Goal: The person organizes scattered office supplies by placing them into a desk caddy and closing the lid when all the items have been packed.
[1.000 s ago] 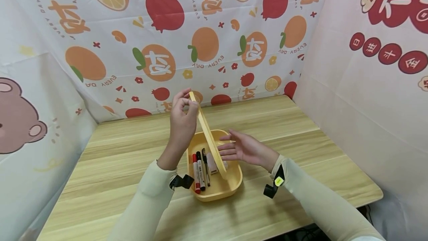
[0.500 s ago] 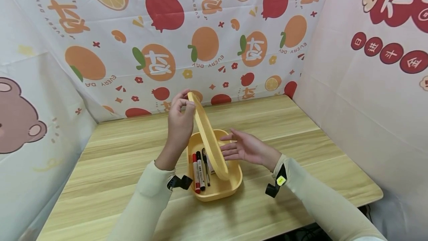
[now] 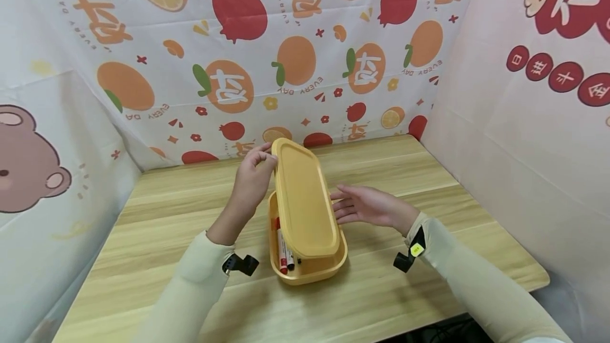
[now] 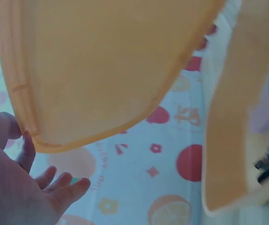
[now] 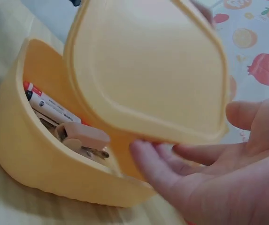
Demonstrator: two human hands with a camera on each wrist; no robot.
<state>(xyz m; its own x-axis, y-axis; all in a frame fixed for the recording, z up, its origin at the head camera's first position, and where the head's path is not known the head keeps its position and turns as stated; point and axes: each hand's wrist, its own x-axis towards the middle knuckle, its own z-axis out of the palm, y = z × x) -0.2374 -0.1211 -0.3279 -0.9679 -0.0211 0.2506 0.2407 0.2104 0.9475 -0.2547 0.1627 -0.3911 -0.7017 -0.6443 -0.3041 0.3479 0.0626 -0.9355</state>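
A yellow rectangular lid (image 3: 307,200) with rounded corners slants over a matching yellow box (image 3: 310,277) on the table. My left hand (image 3: 250,184) pinches the lid's far left corner between thumb and forefinger; the other fingers spread free in the left wrist view. At the lid's right edge is my right hand (image 3: 369,206), its fingers extended and its fingertips right at the rim. Inside the box lie a red-capped marker (image 5: 54,104), a black-capped one beside it, and a pale pink block-shaped item (image 5: 89,133). The lid hides much of the contents in the head view.
The wooden table (image 3: 190,210) extends around the box on all sides. Fruit-printed cloth (image 3: 295,62) hangs behind it, with more printed cloth at the left and right. Dark cables (image 3: 443,330) show below the table's front edge.
The lid has turned from nearly edge-on to broad face up and come lower over the box, covering more of the pens. My right hand has shifted slightly right along with the lid's edge.
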